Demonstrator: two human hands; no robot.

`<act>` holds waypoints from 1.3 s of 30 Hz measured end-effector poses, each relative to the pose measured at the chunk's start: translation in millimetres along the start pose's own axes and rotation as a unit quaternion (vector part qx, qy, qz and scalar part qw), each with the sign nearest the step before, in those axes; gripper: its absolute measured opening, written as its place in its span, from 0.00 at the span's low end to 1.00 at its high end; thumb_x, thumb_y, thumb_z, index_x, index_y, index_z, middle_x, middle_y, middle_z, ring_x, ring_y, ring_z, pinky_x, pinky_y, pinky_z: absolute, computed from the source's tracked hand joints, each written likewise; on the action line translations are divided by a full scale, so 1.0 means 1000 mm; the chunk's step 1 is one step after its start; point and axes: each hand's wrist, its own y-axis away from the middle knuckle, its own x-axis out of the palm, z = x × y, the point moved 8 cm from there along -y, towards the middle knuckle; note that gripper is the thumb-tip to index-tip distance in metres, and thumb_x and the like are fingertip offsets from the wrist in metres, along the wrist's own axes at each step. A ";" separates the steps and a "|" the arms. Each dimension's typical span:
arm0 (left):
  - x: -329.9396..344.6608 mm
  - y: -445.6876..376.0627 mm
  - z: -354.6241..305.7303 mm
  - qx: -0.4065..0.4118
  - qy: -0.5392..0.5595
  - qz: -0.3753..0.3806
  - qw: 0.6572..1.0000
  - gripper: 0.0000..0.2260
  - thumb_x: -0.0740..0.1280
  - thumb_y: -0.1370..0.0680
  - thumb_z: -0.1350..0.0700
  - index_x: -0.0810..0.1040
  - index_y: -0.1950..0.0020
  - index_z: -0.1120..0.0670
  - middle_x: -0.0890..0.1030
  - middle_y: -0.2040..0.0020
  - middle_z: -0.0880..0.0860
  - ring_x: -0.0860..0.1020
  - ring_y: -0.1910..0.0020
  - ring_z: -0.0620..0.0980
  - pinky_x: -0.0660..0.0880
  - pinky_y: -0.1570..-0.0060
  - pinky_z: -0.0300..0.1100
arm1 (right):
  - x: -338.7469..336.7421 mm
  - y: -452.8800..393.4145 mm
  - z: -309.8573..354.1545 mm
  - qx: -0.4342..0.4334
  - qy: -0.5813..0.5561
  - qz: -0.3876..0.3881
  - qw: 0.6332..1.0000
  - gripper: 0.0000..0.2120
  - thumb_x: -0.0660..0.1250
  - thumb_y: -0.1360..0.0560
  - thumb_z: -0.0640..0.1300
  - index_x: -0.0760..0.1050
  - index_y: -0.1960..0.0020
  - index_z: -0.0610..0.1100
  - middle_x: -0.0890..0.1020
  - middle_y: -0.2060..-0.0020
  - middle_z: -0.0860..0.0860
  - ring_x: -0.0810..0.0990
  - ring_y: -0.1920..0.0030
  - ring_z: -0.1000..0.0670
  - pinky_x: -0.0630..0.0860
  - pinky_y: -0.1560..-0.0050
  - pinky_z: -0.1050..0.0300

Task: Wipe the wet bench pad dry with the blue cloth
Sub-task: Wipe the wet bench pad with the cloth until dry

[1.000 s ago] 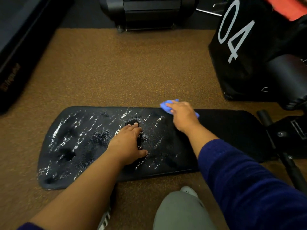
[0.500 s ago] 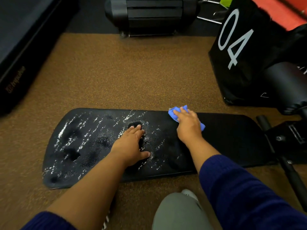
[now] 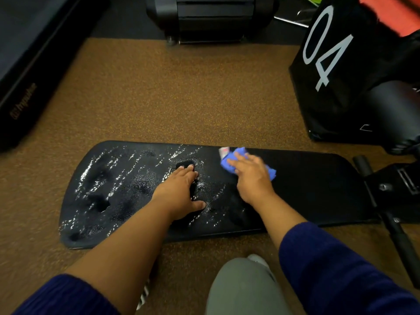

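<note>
A long black bench pad [image 3: 313,187] lies across the brown floor. Its left half glistens with water streaks and droplets; its right half looks matt. My left hand [image 3: 179,193] rests flat on the wet middle of the pad, fingers together, holding nothing. My right hand [image 3: 252,176] presses the blue cloth [image 3: 229,163] onto the pad near its far edge, just right of the middle. The hand covers most of the cloth, and a small white tag shows at the cloth's far left corner.
A black box marked "04" [image 3: 329,53] stands at the far right, with a black roller pad [image 3: 391,108] beside it. The bench's black frame and bar [image 3: 395,226] run along the right. Dark equipment [image 3: 211,17] sits at the back, a black platform [image 3: 27,71] at the left. My knee [image 3: 243,289] is below.
My right hand has slid the blue cloth a little to the right and towards me along the pad's far edge. My left hand has stayed flat in the same spot.
</note>
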 end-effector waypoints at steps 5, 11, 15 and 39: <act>0.000 0.000 0.000 0.000 -0.001 -0.002 1.000 0.42 0.71 0.30 0.39 0.55 0.23 0.50 0.50 0.21 0.45 0.48 0.22 0.46 0.54 0.25 0.45 | -0.017 0.048 0.007 -0.176 -0.056 0.065 0.981 0.21 0.59 0.30 0.31 0.81 0.45 0.47 0.80 0.41 0.47 0.72 0.38 0.47 0.63 0.34 0.58; 0.001 0.001 0.000 -0.002 -0.001 0.001 1.000 0.42 0.71 0.30 0.39 0.55 0.23 0.50 0.50 0.21 0.45 0.48 0.22 0.46 0.55 0.24 0.47 | -0.009 0.040 0.011 -0.003 -0.057 -0.028 0.998 0.20 0.62 0.34 0.30 0.81 0.46 0.44 0.81 0.43 0.44 0.75 0.42 0.37 0.67 0.37 0.49; 0.000 0.001 0.000 -0.002 -0.004 0.002 1.000 0.42 0.70 0.30 0.39 0.55 0.22 0.50 0.50 0.21 0.45 0.47 0.22 0.46 0.54 0.25 0.46 | -0.012 0.094 0.023 -0.195 -0.063 0.082 0.975 0.21 0.55 0.29 0.34 0.80 0.44 0.48 0.79 0.40 0.48 0.73 0.37 0.46 0.65 0.33 0.54; -0.002 0.004 -0.003 -0.015 0.002 0.001 1.000 0.41 0.72 0.30 0.40 0.56 0.23 0.50 0.51 0.21 0.45 0.48 0.22 0.46 0.57 0.25 0.48 | -0.013 0.133 0.023 -0.153 -0.074 0.066 0.983 0.20 0.55 0.28 0.39 0.79 0.43 0.49 0.76 0.38 0.52 0.67 0.34 0.52 0.59 0.31 0.61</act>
